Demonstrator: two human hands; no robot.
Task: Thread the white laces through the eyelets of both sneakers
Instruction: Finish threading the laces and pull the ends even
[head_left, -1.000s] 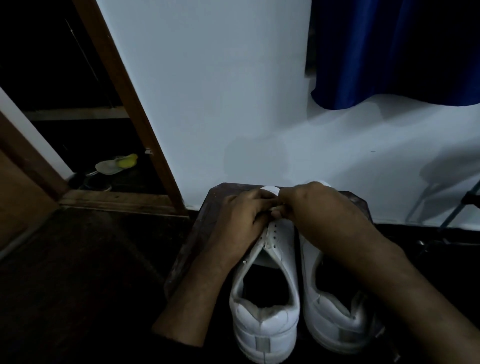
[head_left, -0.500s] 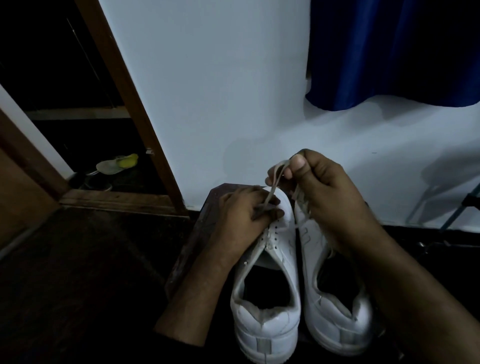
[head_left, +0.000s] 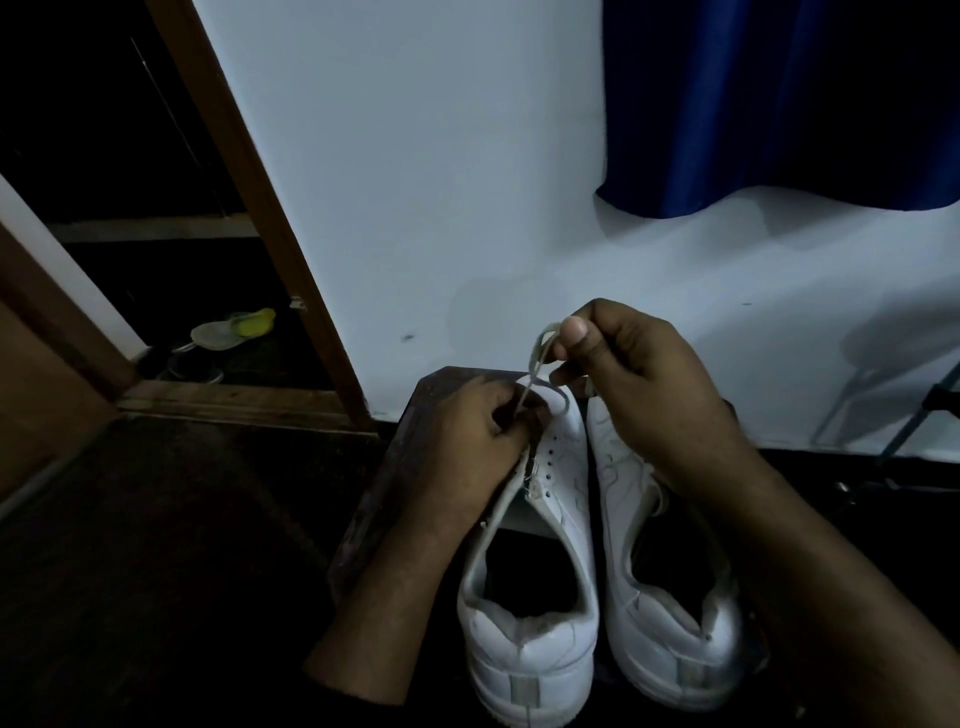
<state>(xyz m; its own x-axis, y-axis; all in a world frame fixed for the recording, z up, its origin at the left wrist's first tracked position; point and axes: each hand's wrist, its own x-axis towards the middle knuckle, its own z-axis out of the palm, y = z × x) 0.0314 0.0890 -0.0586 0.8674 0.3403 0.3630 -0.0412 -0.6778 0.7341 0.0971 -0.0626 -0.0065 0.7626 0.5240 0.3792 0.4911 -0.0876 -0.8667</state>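
Observation:
Two white sneakers stand side by side on a dark stool (head_left: 395, 467), heels toward me. My left hand (head_left: 467, 441) grips the front of the left sneaker (head_left: 540, 597) at its lowest eyelets, fingers curled over the lace there. My right hand (head_left: 623, 384) is raised above the toes and pinches a white lace (head_left: 537, 358) between thumb and forefinger; the lace loops up from the left sneaker's front. The right sneaker (head_left: 670, 623) lies partly under my right forearm. The upper eyelets of the left sneaker show as open holes.
A white wall (head_left: 441, 182) rises right behind the stool. A blue curtain (head_left: 779, 104) hangs at upper right. To the left is a wooden door frame (head_left: 249, 197) and a dark doorway with a yellow-green slipper (head_left: 234, 327) on the floor. A metal stand leg (head_left: 914, 421) sits far right.
My right hand has lifted from the sneaker's toe, drawing the lace up into a loop. My left hand stays on the left sneaker's front.

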